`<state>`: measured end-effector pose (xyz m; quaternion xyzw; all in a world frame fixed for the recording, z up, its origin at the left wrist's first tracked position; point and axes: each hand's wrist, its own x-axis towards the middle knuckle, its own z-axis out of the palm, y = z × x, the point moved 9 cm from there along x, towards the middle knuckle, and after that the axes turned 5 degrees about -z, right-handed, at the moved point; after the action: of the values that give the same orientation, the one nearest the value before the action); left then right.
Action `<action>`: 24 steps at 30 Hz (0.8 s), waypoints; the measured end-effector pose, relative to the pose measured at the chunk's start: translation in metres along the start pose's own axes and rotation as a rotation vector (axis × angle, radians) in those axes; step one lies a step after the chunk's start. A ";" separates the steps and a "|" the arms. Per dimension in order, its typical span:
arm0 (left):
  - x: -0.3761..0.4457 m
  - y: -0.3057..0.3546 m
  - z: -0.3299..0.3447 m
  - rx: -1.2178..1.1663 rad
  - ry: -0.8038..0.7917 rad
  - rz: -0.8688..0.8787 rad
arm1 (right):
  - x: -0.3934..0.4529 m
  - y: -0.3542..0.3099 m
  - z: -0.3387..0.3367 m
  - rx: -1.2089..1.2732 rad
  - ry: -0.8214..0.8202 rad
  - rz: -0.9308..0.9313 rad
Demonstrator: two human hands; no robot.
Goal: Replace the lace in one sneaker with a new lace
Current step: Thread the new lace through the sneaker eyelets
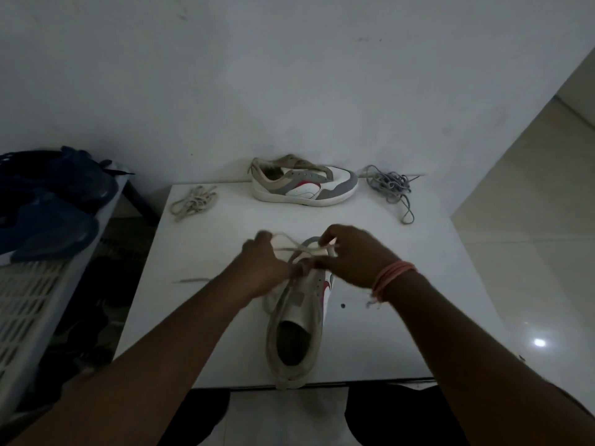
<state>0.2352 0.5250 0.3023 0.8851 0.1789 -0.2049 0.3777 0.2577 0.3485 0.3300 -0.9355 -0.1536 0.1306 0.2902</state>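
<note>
A white sneaker with a red mark stands on the white table, heel toward me, toe under my hands. A pale lace runs in loops over its front. My left hand pinches one strand of that lace at the left. My right hand, with pink bands on the wrist, pinches the other strand at the right. The sneaker's eyelets are mostly hidden by my fingers.
A second sneaker lies on its side at the table's far edge. A bundled beige lace lies at far left, a tangled grey lace at far right. A white slatted rack with blue shoes stands left. Tiled floor on the right.
</note>
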 end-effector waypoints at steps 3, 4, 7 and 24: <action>-0.002 -0.013 0.018 0.052 -0.008 -0.065 | 0.001 -0.007 0.034 0.011 -0.013 0.064; -0.001 -0.015 0.017 0.070 0.021 -0.067 | 0.002 -0.007 0.036 0.014 0.013 0.087; -0.001 -0.016 0.014 0.055 0.026 -0.070 | 0.006 -0.007 0.034 -0.051 0.032 0.084; -0.005 -0.018 0.007 -0.080 -0.033 -0.166 | 0.004 -0.042 -0.015 0.418 0.128 -0.258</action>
<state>0.2209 0.5302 0.2896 0.8479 0.2534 -0.2429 0.3973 0.2575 0.3757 0.3655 -0.8342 -0.2227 0.0621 0.5006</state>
